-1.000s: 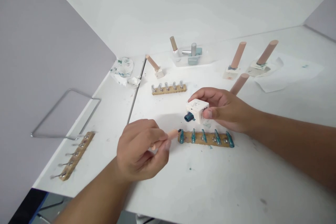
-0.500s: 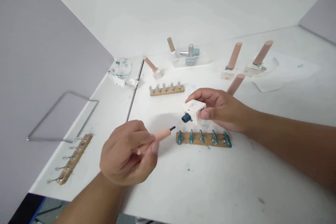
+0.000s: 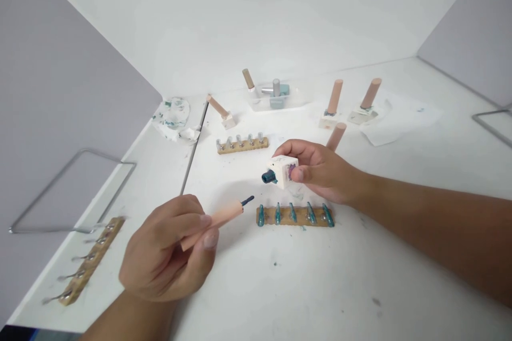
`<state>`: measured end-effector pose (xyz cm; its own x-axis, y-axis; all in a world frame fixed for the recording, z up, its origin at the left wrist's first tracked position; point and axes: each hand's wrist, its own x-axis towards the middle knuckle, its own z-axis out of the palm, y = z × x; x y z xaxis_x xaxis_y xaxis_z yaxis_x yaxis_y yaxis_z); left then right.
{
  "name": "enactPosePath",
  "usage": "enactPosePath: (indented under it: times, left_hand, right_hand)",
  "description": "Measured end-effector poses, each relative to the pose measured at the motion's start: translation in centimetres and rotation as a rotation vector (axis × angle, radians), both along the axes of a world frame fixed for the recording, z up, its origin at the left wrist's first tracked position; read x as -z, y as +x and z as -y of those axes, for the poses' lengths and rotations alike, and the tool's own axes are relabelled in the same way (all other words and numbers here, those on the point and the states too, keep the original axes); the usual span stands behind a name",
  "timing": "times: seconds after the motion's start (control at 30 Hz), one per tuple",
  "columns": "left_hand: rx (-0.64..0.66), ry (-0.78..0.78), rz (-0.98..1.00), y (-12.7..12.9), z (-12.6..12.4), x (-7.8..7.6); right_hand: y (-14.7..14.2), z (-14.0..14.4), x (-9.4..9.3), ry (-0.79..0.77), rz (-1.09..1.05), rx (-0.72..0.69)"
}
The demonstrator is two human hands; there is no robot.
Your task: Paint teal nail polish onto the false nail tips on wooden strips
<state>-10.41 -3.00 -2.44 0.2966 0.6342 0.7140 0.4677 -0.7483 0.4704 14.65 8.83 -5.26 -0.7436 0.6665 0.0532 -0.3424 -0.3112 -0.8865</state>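
Teal-tipped brush (image 3: 224, 214) is pinched in the left hand (image 3: 168, 256); white bottle (image 3: 282, 170), gripped by the right hand (image 3: 320, 170), should probably be kept tilted steadily.

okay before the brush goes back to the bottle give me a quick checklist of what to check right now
1. Left hand grips the brush: ok.
2. Right hand holds the polish bottle: ok.
3. Bottle neck points toward the brush: ok.
4. Gap between brush tip and neck has nothing in it: ok.
5. Painted nail strip lies apart from both hands: ok.
6. Polish level in the bottle: cannot tell.
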Motion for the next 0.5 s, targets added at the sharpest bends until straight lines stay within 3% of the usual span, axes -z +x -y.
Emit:
enactPosePath:
  times: [0.2, 0.5]
  left_hand:
    - [0.034, 0.011, 0.013, -0.1, -0.1, 0.2]
    - [0.065, 0.010, -0.083, 0.5, -0.5, -0.8]
  right_hand:
    - [-0.1, 0.0, 0.0, -0.001, 0.027, 0.009]
    - [-0.1, 0.1, -0.1, -0.020, 0.081, 0.018]
